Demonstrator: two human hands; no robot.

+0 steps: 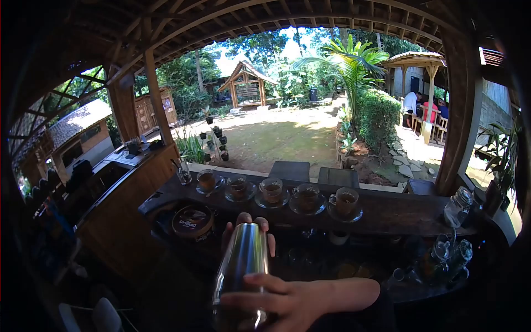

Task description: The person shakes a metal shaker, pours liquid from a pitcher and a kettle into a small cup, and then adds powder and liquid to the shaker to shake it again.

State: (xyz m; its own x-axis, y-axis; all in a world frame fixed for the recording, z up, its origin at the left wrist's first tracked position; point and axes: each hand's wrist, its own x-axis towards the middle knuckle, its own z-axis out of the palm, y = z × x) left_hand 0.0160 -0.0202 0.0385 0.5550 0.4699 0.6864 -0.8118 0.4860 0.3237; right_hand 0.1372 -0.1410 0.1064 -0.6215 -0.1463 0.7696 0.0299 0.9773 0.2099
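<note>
A shiny metal cocktail shaker (pixel 243 254) is tilted in front of me, held between both hands. My left hand (pixel 246 228) is closed round its far end, with the fingertips showing on both sides and the rest hidden behind the metal. My right hand (pixel 287 301) comes in from the right and wraps the near end, its fingers across the side. Beyond the shaker, several glass cups (pixel 271 191) of brownish drink stand in a row on glass saucers along the dark wooden counter (pixel 398 213).
A round lidded tub (pixel 192 221) sits on the left, below the counter ledge. At the right are a glass jar (pixel 458 206) and glass pitchers (pixel 441 250). Stools (pixel 290 170) stand beyond the counter. People (pixel 428 108) sit under a far shelter.
</note>
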